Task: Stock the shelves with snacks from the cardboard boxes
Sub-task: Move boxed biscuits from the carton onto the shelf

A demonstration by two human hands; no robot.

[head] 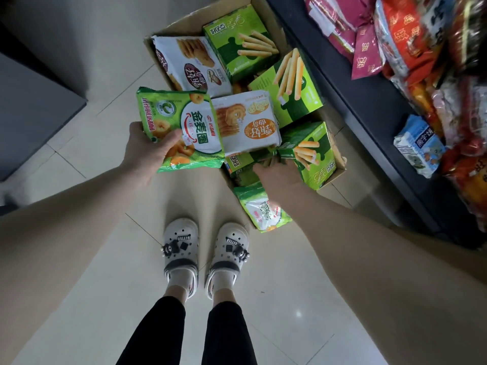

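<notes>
A cardboard box (168, 30) stands open on the floor, filled with green stick-biscuit cartons (242, 43) and white biscuit packs (189, 64). My left hand (147, 148) grips a green snack bag (184, 127) with a white oval label, held above the box's near left corner. My right hand (279, 172) reaches down into the near end of the box among green packs; its fingertips are blurred and hidden among them. A second green bag (263, 209) lies under my right wrist at the box's near end.
A dark shelf (369, 96) runs along the right, holding red, pink and orange snack bags (400, 30) and a blue-white pack (419, 146). A grey cabinet (31, 109) stands at the left. My feet in white clogs (205, 254) stand on pale floor tiles.
</notes>
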